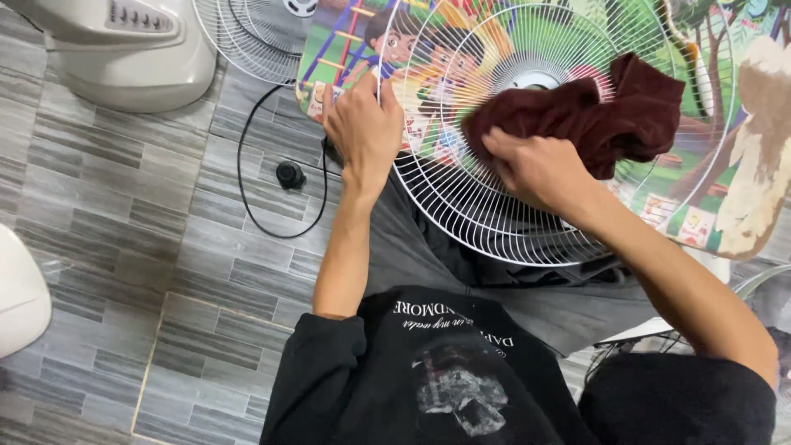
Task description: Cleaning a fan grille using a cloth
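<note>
floor: grey wood-look tiles (pixel 107 189)
left of the left hand (pixel 362 124): black cord (pixel 247 194) — round plug (pixel 290 175)
beyond it: fan base (pixel 124 49) — colourful mat (pixel 700 189)

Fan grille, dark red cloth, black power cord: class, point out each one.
Fan grille (pixel 494 222), head view, lower wire ribs.
Dark red cloth (pixel 610 115), head view, bunched middle.
Black power cord (pixel 247 206), head view, loop on floor tiles.

From my remote view: both forearms are bare, ending in the left hand (pixel 362 124) and the right hand (pixel 535 169), neither gloved nor ringed that I can see. I note a black long-sleeved top (pixel 428 371), its sleeves pushed up near the elbows, bearing pale lettering and a cracked grey-white graphic on the chest. Grey trousers (pixel 437 255) cover the legs below it.
</note>
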